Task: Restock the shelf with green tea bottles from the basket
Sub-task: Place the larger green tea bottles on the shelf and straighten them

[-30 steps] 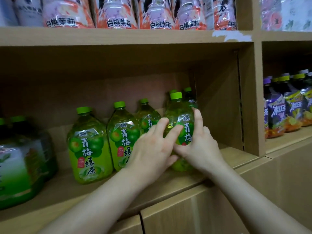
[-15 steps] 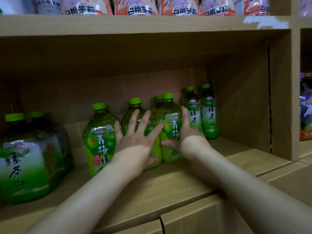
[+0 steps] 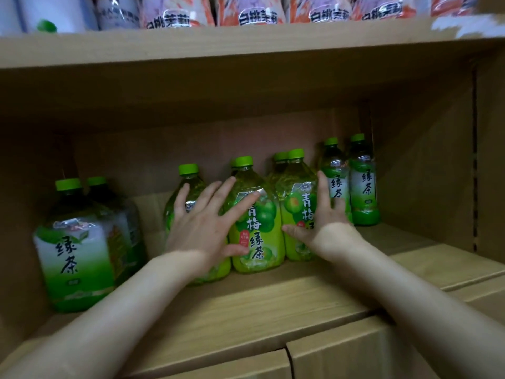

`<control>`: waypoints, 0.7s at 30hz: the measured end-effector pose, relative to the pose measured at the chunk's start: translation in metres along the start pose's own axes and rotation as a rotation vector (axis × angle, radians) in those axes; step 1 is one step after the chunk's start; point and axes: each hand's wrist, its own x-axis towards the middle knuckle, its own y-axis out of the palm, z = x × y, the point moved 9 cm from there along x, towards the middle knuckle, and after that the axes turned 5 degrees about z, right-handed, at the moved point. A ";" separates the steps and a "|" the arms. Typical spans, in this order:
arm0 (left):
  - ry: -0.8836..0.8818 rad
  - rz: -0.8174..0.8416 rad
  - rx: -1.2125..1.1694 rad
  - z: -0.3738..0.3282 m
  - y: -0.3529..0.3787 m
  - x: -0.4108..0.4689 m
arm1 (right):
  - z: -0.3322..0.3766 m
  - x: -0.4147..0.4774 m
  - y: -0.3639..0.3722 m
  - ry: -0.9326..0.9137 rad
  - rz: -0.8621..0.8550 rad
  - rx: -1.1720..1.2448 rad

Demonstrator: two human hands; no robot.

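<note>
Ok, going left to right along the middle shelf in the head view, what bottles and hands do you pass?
Large white-and-green tea bottle → left hand → yellow-green plum tea bottle → right hand → slim green tea bottle by the side wall.

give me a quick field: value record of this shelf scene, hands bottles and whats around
left hand: open, fingers spread on the front of the plum green tea bottles
right hand: open, flat against the right side of that group
big green tea bottles: far left of the shelf, upright
slim green tea bottles: two, upright, right of the right hand
upper shelf: pink-labelled bottles
basket: not in view
</note>
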 end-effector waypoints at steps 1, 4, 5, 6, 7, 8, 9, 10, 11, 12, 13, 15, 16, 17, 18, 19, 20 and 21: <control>-0.003 0.004 -0.002 0.000 0.000 0.001 | 0.000 -0.002 -0.002 -0.006 0.001 0.005; -0.012 0.025 -0.038 -0.001 -0.001 0.001 | 0.000 -0.015 -0.009 -0.031 0.010 -0.051; -0.016 0.033 -0.063 -0.001 -0.002 0.001 | 0.000 -0.022 -0.015 -0.061 -0.006 -0.080; -0.020 0.039 -0.087 -0.002 -0.004 0.000 | 0.002 -0.030 -0.022 -0.102 -0.028 -0.088; -0.023 0.037 -0.110 -0.005 -0.008 -0.001 | 0.003 -0.039 -0.030 -0.146 -0.046 -0.066; -0.025 0.025 -0.141 -0.009 -0.013 -0.001 | 0.003 -0.049 -0.038 -0.194 -0.051 -0.023; -0.020 0.002 -0.182 -0.015 -0.019 -0.002 | 0.002 -0.060 -0.047 -0.242 -0.045 0.029; -0.003 -0.038 -0.231 -0.025 -0.029 -0.004 | 0.001 -0.071 -0.056 -0.283 -0.029 0.069; 0.034 -0.100 -0.281 -0.038 -0.041 -0.007 | -0.002 -0.083 -0.065 -0.314 -0.014 0.088; 0.084 -0.181 -0.331 -0.053 -0.055 -0.010 | -0.005 -0.094 -0.074 -0.335 0.000 0.093; 0.144 -0.270 -0.392 -0.069 -0.068 -0.014 | -0.009 -0.104 -0.083 -0.346 0.010 0.094; 0.269 -0.404 -0.565 -0.102 -0.091 -0.026 | -0.019 -0.124 -0.103 -0.355 0.014 0.065; 0.330 -0.430 -0.660 -0.119 -0.098 -0.032 | -0.024 -0.134 -0.114 -0.358 0.001 0.028; 0.383 -0.441 -0.741 -0.136 -0.105 -0.037 | -0.030 -0.144 -0.127 -0.362 -0.017 -0.023; 0.425 -0.445 -0.806 -0.154 -0.111 -0.042 | -0.035 -0.155 -0.138 -0.366 -0.033 -0.085; 0.458 -0.447 -0.860 -0.171 -0.115 -0.048 | -0.041 -0.167 -0.150 -0.366 -0.042 -0.153; 0.487 -0.449 -0.913 -0.189 -0.120 -0.052 | -0.047 -0.178 -0.161 -0.360 -0.048 -0.225; 0.516 -0.449 -0.964 -0.207 -0.125 -0.057 | -0.053 -0.191 -0.172 -0.353 -0.056 -0.298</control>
